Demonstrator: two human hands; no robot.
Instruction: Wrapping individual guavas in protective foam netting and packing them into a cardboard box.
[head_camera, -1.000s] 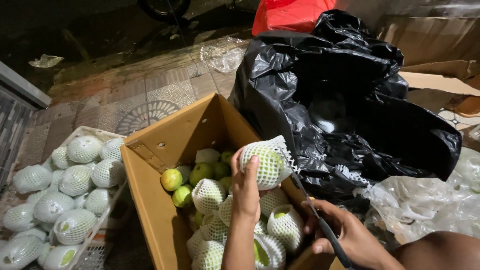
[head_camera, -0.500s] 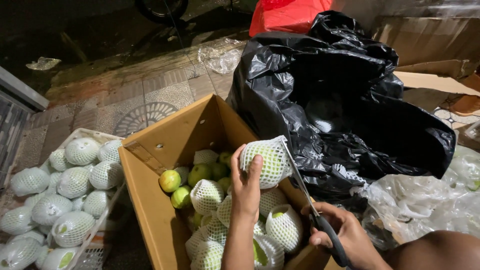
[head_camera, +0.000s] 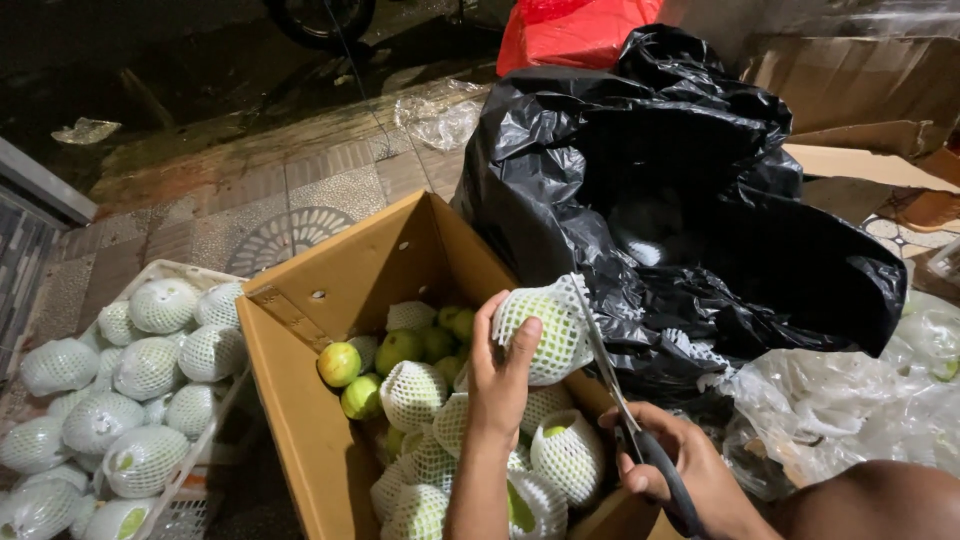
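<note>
A big black plastic bag slumps over the right side of an open cardboard box that stands on the paved floor, with a white crate of netted fruit just beside the box's left wall. The box holds more green fruit, some bare near its left wall, most in white foam nets. Above the box's right edge the left hand is curled closed around one netted fruit, fingers wrapped over its front, thumb side hidden. The right hand, near the box's right front corner, is closed on the dark handles of a pair of scissors, whose blades run up along the right side of the net; how far the blades are parted I cannot tell. To cut well, I judge the blades should catch only the foam mesh, away from the left fingers and skin of the fruit, with the fruit held steady.
</note>
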